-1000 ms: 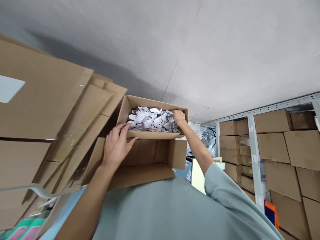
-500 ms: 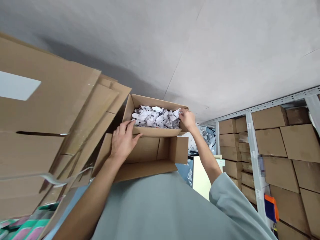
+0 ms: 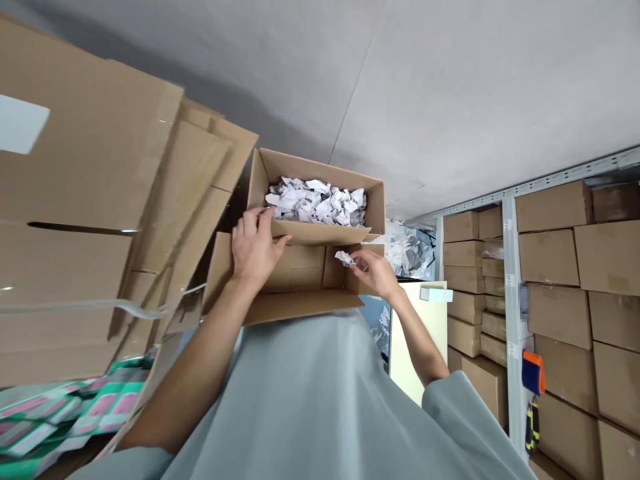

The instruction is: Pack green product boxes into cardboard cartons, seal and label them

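A cardboard box [image 3: 320,233] with its flaps up holds a heap of crumpled white paper scraps [image 3: 317,200]. My left hand [image 3: 255,250] grips the left end of its near wall, fingertips bent over the rim and thumb on the outside. Nearer my body is a second, open cardboard box [image 3: 300,308], whose visible inside is bare cardboard. Over its right end, my right hand [image 3: 374,270] pinches a small crumpled piece of paper [image 3: 344,258] between thumb and fingers.
Flattened cardboard sheets [image 3: 90,167] stand upright on the left, above green and pink packages [image 3: 105,407]. On the right, a metal rack [image 3: 511,267] holds stacked cartons [image 3: 555,320]. Behind my right forearm are a pale yellow surface [image 3: 425,320] and a bag of scraps [image 3: 413,253].
My right hand has come out of the far box toward me, bringing a piece of paper over the near box. My left hand keeps its place on the rim. The view has shifted.
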{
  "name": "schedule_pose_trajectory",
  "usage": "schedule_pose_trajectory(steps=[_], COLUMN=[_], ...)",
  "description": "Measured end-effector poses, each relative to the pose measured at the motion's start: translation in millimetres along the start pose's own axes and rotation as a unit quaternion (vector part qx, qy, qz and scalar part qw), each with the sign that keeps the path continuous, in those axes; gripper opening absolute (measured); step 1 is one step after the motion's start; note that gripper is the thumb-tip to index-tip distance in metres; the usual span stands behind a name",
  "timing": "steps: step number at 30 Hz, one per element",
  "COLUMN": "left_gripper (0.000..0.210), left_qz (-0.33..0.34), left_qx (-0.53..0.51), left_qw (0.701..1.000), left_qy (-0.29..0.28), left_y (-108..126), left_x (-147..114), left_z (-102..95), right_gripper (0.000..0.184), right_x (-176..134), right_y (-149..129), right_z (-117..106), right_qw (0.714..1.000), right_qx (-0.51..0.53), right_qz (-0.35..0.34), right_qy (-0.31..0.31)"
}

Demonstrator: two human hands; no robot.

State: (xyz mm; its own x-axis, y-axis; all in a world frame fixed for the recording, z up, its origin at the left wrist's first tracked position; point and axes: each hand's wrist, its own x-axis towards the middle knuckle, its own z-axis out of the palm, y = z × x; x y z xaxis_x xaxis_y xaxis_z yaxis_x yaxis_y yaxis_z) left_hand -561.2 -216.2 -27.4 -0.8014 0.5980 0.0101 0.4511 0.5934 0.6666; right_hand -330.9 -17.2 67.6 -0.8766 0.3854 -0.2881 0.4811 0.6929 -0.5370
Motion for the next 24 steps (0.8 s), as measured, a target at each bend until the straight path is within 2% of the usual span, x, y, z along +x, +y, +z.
schedule_pose_trajectory(steps=[3, 5, 8, 11, 14, 16, 19, 24], left_gripper=[0.069, 0.065, 0.059, 0.053, 0.053, 0.054, 0.055, 0.057], left_qz=[-0.002, -0.005, -0.007, 0.002, 0.013, 0.021, 0.025, 0.019], left_qx=[-0.001, -0.004, -0.008, -0.001, 0.007, 0.011, 0.015, 0.024], left_qw=[1.0, 1.0, 1.0, 1.0, 1.0, 0.999, 0.999, 0.999], left_qy=[-0.002, 0.003, 0.01, 0.017, 0.026, 0.031, 0.037, 0.038], left_y=[1, 2, 2, -1, -6, -8, -11, -12], left_x=[-1, -2, -4, -4, -3, -3, -2, -1], left_z=[-0.3, -0.2, 0.7, 2.7, 5.0, 6.3, 7.7, 9.1], right_gripper=[0.025, 0.026, 0.024, 0.024, 0.03, 0.028, 0.026, 0.035], right_x=[6, 9, 14, 32, 71, 108, 169, 243], right_y=[2, 1, 0, 2, 9, 16, 25, 26], right_z=[21, 25, 17, -6, -30, -41, -42, -20], right_qw=[0.997, 0.994, 0.996, 1.0, 0.996, 0.995, 0.995, 0.976], right_qx=[-0.063, -0.087, -0.062, -0.014, -0.006, -0.028, -0.086, -0.197], right_qz=[0.04, 0.051, 0.025, -0.009, -0.012, 0.003, 0.03, 0.013], right_qy=[-0.03, -0.046, -0.052, 0.014, 0.091, 0.096, 0.028, -0.088])
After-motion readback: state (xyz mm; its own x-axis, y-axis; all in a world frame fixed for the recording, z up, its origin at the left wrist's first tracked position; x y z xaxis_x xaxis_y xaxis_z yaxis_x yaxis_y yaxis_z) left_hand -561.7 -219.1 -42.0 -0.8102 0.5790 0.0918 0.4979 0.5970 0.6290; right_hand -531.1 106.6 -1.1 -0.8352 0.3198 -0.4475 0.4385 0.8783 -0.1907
